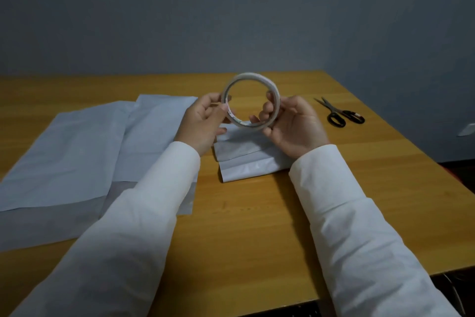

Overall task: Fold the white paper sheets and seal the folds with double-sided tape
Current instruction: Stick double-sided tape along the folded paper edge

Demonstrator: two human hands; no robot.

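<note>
A white roll of double-sided tape [250, 77] is held upright above the table between both hands. My left hand [203, 123] pinches the roll's left side at the rim. My right hand [293, 126] grips its right side, with fingers curled through the ring. Under the hands lies a small folded white paper sheet [244, 162], partly hidden by my right wrist. Several large unfolded white paper sheets [77, 152] lie overlapped on the left of the table, partly covered by my left sleeve.
Black-handled scissors [340, 113] lie shut on the wooden table [257, 226] to the right of my hands. The table's right edge runs diagonally near them. A grey wall stands behind the table.
</note>
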